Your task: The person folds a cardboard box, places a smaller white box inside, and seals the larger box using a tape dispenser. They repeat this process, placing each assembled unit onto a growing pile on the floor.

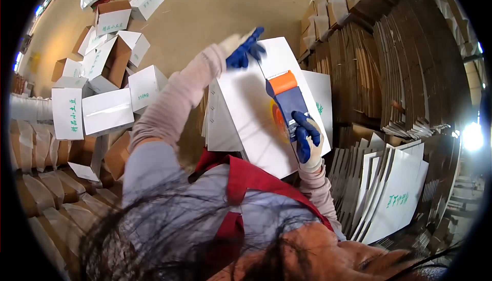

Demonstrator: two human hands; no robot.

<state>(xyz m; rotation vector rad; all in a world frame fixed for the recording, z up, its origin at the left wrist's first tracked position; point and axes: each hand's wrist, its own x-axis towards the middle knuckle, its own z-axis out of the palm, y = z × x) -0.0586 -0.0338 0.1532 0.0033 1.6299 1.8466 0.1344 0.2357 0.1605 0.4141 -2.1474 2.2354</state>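
My right hand, in a blue-coated glove, is closed around the rear part of a tape dispenser. The dispenser has a dark blue body, an orange front and a roll of tape at its left side. It is over the white top of a carton in front of my body, along the seam running across it. At the far left edge of that carton is my left hand, also gloved, its fingers apart and holding nothing.
White cartons, several of them open, lie in a loose pile on the floor at left. Flattened cardboard stands in tall stacks at right, with white printed panels leaning nearer me. More brown cartons line the lower left.
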